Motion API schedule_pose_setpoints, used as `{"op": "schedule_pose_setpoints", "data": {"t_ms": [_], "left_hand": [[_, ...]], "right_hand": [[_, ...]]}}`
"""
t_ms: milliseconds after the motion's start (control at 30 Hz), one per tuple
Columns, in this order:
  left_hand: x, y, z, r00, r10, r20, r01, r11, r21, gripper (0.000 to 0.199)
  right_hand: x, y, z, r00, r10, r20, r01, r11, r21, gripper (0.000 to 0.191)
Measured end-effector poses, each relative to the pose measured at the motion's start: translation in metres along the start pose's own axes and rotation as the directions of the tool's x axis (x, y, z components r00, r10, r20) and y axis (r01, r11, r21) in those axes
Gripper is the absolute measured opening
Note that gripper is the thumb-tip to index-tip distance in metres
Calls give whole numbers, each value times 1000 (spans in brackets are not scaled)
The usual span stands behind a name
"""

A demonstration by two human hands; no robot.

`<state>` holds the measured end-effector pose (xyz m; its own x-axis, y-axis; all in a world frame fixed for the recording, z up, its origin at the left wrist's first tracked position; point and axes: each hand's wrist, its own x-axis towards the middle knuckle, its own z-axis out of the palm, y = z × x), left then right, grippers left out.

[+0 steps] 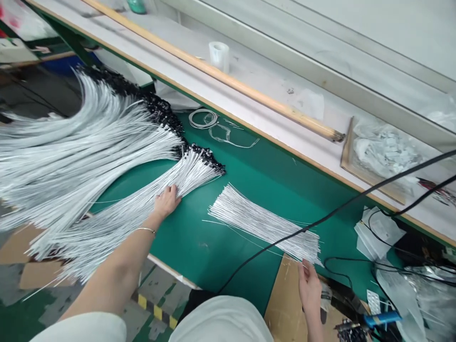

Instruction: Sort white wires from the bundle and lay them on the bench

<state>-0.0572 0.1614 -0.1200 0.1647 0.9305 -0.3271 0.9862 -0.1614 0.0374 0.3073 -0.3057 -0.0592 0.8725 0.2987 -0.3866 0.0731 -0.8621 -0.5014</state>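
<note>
My left hand (167,202) rests on a bundle of thin white wires (131,204), its fingers curled over the strands just short of their black connector ends (208,159). My right hand (309,285) is at the near right end of a shorter bundle of cut white wires (263,221). Its thumb and fingertips are pressed together, and a loose white wire (245,240) from along that bundle's near side runs toward them. The exact contact at the fingertips is too small to make out fully. A large heap of white wires (117,118) with black ends lies beyond my left hand.
A black cable (342,204) hangs across the green tabletop (192,242). Along the back runs a shelf (260,99) with a wooden pole (228,78) and a tape roll (219,56). At the right lie a blue-handled tool (383,318), cardboard (287,304) and plastic bags (409,294).
</note>
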Motion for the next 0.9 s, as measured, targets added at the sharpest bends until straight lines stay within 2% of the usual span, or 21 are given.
{"op": "schedule_pose_setpoints", "data": {"t_ms": [167,433,567,667,733,800,900], "left_hand": [[-17,2,4,1000,18,-17,-17,1000,18,40],[-54,5,9,996,38,-75,-42,997,-57,46],[-103,23,22,996,51,-76,-61,989,-138,43],[-145,42,44,989,146,20,-139,969,-205,34],[-164,54,57,979,191,70,-170,956,-238,31],[-170,63,62,976,200,90,-172,952,-253,31],[-158,75,56,980,181,86,-155,956,-250,33]], "right_hand": [[-22,1,8,998,-13,66,8,997,75,33],[-67,-10,32,960,-92,265,45,983,180,33],[-83,-2,36,929,-104,355,32,979,203,32],[-95,11,41,892,-100,440,16,981,191,29],[-102,20,46,862,-90,499,2,985,174,27],[-109,28,51,834,-79,547,-13,987,163,26],[-114,42,55,804,-63,591,-41,986,161,26]]}}
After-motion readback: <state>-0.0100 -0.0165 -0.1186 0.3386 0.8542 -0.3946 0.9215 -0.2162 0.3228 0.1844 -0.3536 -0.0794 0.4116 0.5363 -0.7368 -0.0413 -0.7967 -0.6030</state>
